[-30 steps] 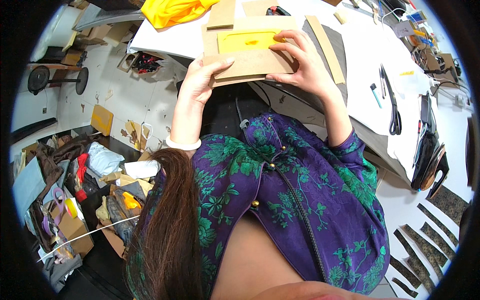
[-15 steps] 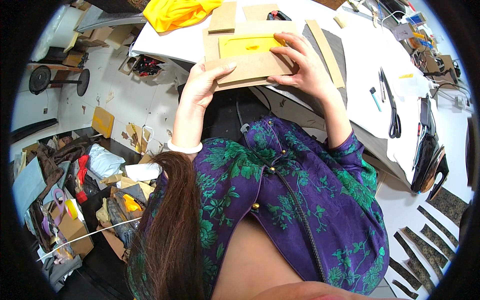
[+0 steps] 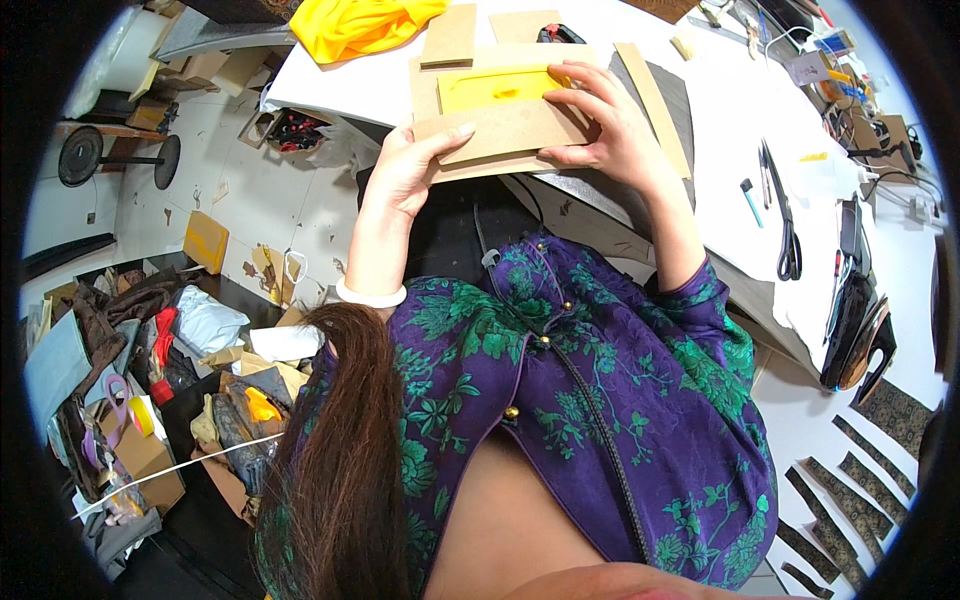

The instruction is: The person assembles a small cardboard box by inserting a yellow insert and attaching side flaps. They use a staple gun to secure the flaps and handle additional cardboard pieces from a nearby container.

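Observation:
Between my two hands is a flat tan board strip [image 3: 512,132], like cardboard. A second tan board [image 3: 490,169] shows just under its near edge. My left hand [image 3: 402,168] grips the strip's left end, thumb lying on top and fingers hidden beneath. At the other end, my right hand [image 3: 618,130] curls round the strip, thumb at the near edge and fingertips over the far side. Directly beyond the strip lies a yellow flat piece [image 3: 480,90] with a small raised mark; my right fingertips touch its right end. Tan board also shows around the yellow piece.
Yellow cloth [image 3: 360,30] is bunched on the white table at the far left. A long tan strip [image 3: 655,110] lies right of my hand. Farther right are black scissors [image 3: 785,230] and a blue-handled tool [image 3: 751,203]. A heap of scraps [image 3: 200,380] fills the lower left.
Both hands keep their hold, shifting only slightly. A little more of the lower board shows beneath the near edge of the strip.

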